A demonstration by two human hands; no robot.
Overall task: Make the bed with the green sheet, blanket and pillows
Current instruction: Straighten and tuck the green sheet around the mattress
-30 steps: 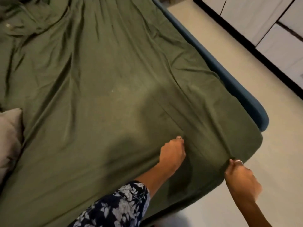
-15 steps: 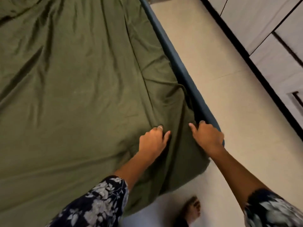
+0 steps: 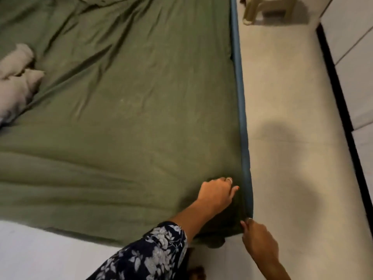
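The green sheet [image 3: 125, 110] covers the mattress, creased toward the far left and smoother near me. My left hand [image 3: 217, 191] rests on the sheet at the near right corner, fingers curled against the cloth beside the blue bed edge [image 3: 241, 110]. My right hand [image 3: 257, 237] is at the corner's lower edge, fingers pinched on the sheet where it hangs over. A pale grey pillow [image 3: 17, 81] lies at the left side of the bed. No blanket is in view.
Pale floor [image 3: 292, 138] runs along the right of the bed. White cabinet doors with a black base [image 3: 343, 110] line the far right. A beige plastic stool [image 3: 266, 9] stands at the top. My foot [image 3: 196, 272] is by the bed's near edge.
The view swung left, so the bed's right edge now runs straight up. My left hand slid to the corner by the blue edge. My right hand dropped lower at the corner.
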